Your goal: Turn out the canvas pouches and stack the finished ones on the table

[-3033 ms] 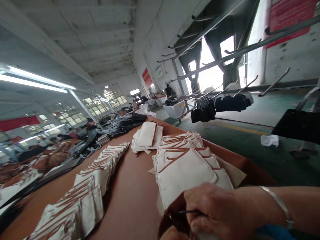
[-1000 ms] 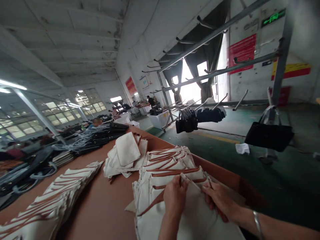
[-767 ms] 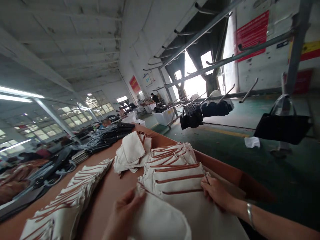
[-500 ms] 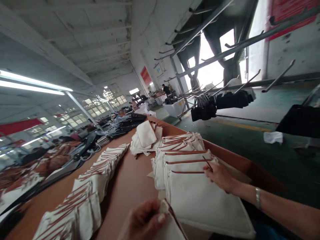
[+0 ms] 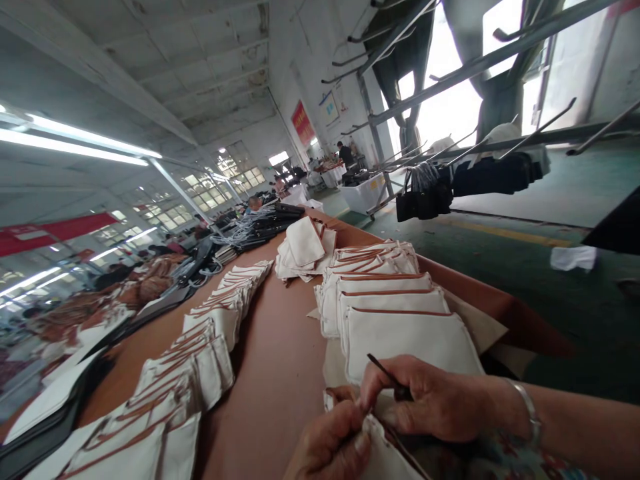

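At the bottom of the view my left hand pinches the corner of a white pouch with brown edging. My right hand, a silver bangle on its wrist, is closed around a thin, dark, pointed tool whose exact kind I cannot make out. Its fingertips meet my left fingers at the pouch corner. Just beyond, a row of overlapping white pouches with brown top edges leans back on the brown tabletop.
Another long row of white pouches runs down the left side. A loose pile of white pieces lies farther back. Black bags hang from a metal rack at right. Dark straps and goods crowd the far left, and a person stands in the distance.
My right hand has come down and left, from the front pouch of the row to the pouch corner in my left hand, bringing the pointed tool. The camera view has shifted slightly.
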Motion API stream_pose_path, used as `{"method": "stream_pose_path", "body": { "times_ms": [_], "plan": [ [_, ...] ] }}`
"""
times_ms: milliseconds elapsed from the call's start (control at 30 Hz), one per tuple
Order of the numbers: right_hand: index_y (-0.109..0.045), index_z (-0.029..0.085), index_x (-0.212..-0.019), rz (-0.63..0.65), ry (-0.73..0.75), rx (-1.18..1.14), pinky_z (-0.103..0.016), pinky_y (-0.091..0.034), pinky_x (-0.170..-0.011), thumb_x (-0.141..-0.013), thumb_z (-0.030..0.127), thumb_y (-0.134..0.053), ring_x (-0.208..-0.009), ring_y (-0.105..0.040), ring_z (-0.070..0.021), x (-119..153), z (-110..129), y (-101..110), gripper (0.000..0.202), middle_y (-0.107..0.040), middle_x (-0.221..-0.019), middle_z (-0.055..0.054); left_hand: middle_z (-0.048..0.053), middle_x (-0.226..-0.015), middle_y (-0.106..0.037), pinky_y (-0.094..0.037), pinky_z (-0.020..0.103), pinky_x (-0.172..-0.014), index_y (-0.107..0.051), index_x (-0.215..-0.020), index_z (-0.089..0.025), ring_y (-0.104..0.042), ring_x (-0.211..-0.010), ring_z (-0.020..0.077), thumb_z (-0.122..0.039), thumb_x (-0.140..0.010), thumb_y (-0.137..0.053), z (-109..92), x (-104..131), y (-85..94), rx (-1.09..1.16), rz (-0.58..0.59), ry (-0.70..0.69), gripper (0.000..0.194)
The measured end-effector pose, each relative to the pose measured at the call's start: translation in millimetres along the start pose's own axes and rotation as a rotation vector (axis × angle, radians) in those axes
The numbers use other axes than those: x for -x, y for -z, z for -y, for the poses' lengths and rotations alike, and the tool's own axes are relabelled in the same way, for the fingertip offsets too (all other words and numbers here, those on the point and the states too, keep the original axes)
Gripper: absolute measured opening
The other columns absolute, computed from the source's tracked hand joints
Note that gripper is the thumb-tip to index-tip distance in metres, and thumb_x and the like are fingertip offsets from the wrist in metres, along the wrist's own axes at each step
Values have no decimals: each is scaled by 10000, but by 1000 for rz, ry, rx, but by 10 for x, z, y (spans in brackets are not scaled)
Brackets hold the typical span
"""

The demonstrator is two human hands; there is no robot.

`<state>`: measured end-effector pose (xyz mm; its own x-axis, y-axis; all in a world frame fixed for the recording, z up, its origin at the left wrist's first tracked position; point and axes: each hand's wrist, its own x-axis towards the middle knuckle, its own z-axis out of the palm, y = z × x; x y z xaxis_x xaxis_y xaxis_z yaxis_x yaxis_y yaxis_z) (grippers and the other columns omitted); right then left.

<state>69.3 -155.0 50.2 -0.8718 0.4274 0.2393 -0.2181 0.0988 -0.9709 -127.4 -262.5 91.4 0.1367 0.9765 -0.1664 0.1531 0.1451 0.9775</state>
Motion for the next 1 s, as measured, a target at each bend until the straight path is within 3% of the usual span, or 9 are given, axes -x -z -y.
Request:
{"method": "stream_pose_path", "body": {
  "times_ms": [100, 233, 367, 500, 733, 1000],
  "plan": [
    [-614, 132, -1030, 50, 64, -78, -273, -469, -774, -886, 309, -633, -832, -566, -154, -92, -44, -36, 229, -635, -941, -56, 79, -920, -659, -454, 287, -758, -752, -791, -164, -575, -865, 235, -570, -734, -754, -14, 53, -3, 37, -97, 11, 410],
    [-619, 122, -937, 28, 22, -155, -231, -433, -681, -860, 339, -674, -703, -521, -115, -315, -38, -125, 237, -599, -784, -6, 3, -708, -580, -366, 211, -584, -709, -779, -170, -489, -650, 138, -513, -776, -743, -82, 117, 123, 27, -205, 100, 345],
    [-641, 131, -899, -91, 77, 186, -206, -394, -611, -837, 176, -595, -654, -490, -105, -501, 52, -221, 89, -575, -720, 19, -19, -727, -535, -354, 208, -643, -679, -787, -159, -442, -707, 136, -518, -784, -727, -130, 136, 337, -51, -193, 90, 362],
    [-628, 137, -911, -58, 161, 328, -210, -422, -632, -796, 142, -556, -695, -529, -118, -531, 114, -268, 136, -603, -788, -4, -8, -756, -543, -363, 227, -707, -674, -823, -145, -444, -751, 148, -449, -813, -693, -112, 179, 441, -55, -189, 130, 305],
    [-567, 161, -855, 0, 191, 487, -207, -383, -570, -727, 115, -554, -599, -479, -100, -523, 49, -319, 137, -565, -719, 16, -20, -638, -512, -301, 215, -521, -633, -780, -153, -421, -573, 118, -369, -689, -724, 86, 183, 449, 164, -179, 211, 252],
    [-613, 145, -905, 161, 348, 917, -260, -392, -604, -876, 160, -504, -666, -570, -152, -504, 105, -254, 114, -649, -792, -53, 7, -660, -598, -319, 208, -545, -676, -764, -149, -454, -574, 105, -492, -652, -834, 270, 162, 359, 303, -188, 155, 394]
  ]
}}
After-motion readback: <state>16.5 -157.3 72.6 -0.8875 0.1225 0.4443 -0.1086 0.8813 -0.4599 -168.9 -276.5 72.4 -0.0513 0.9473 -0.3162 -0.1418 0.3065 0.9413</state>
